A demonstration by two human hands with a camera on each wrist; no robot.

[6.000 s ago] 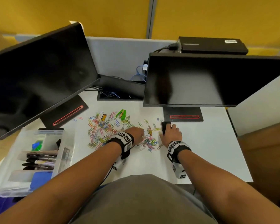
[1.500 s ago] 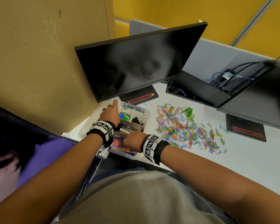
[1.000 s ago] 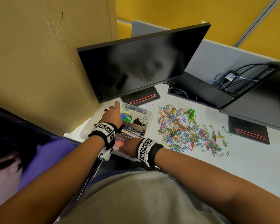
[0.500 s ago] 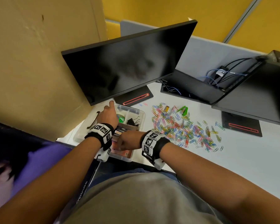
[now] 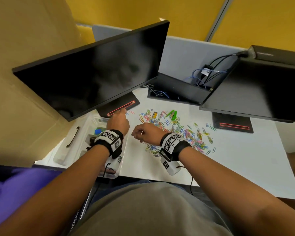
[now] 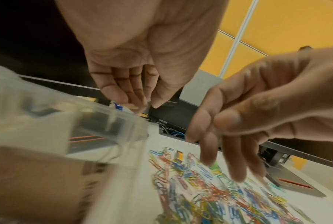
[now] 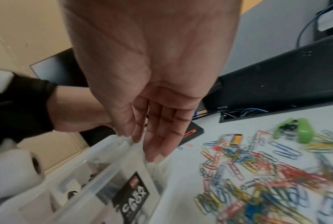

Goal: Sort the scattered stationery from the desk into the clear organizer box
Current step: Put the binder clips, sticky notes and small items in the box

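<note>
The clear organizer box (image 5: 117, 175) stands at the desk's front left, with pens, clips and a blue item inside. Its labelled wall (image 7: 131, 189) shows in the right wrist view. My left hand (image 5: 121, 114) hovers over the box's far right corner, fingers relaxed and empty (image 6: 140, 100). My right hand (image 5: 136, 135) hangs between the box and the pile, fingers loose (image 7: 148, 145), holding nothing. Several coloured paper clips (image 5: 174, 133) lie scattered mid-desk. A green stapler (image 5: 172, 114) and a small orange item (image 5: 154, 114) lie at the pile's far edge.
The box's clear lid (image 5: 65, 147) with a black handle lies left of the box. Two dark monitors (image 5: 99, 70) (image 5: 262, 92) overhang the desk on black bases (image 5: 119, 106). A black cable tray (image 5: 177, 92) sits behind, a cardboard wall (image 5: 24, 82) on the left.
My right hand has come out of the box and moved right towards the clips. My left hand has shifted along the box to its far right corner. My head has turned right.
</note>
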